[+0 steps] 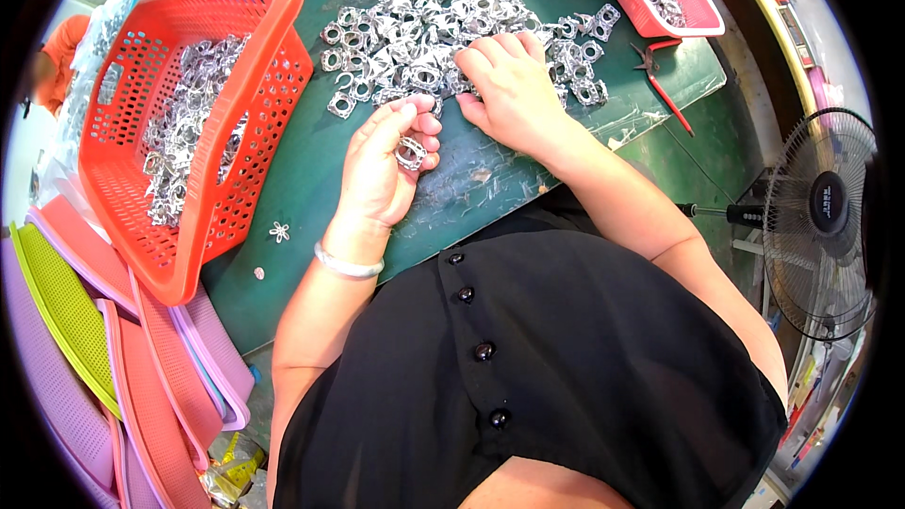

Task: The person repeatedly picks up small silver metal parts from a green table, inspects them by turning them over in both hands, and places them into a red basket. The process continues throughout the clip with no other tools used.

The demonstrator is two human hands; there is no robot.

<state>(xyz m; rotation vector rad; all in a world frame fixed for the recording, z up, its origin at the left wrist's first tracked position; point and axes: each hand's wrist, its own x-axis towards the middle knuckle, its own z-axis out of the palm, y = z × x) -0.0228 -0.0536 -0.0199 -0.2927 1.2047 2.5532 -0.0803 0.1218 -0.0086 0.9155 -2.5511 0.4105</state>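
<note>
My left hand (382, 155) is palm up, its fingers curled round a small silver metal part (410, 154) with a ring-shaped opening. My right hand (514, 90) bends over the near edge of a pile of similar silver metal parts (424, 24) on the green table. Its fingers and thumb close in among the pieces, and I cannot make out what lies between the fingertips. Both hands are close together, the left just nearer to me. A red perforated basket (217, 132) beside my left arm holds many more metal pieces.
A pink basket (702, 19) of metal parts stands at the far right. Red-handled pliers (667, 90) lie near the table's right edge. A small flower-shaped piece (279, 232) rests on the table (311, 170). Stacked plastic baskets (75, 320) fill the left; a fan (820, 217) stands right.
</note>
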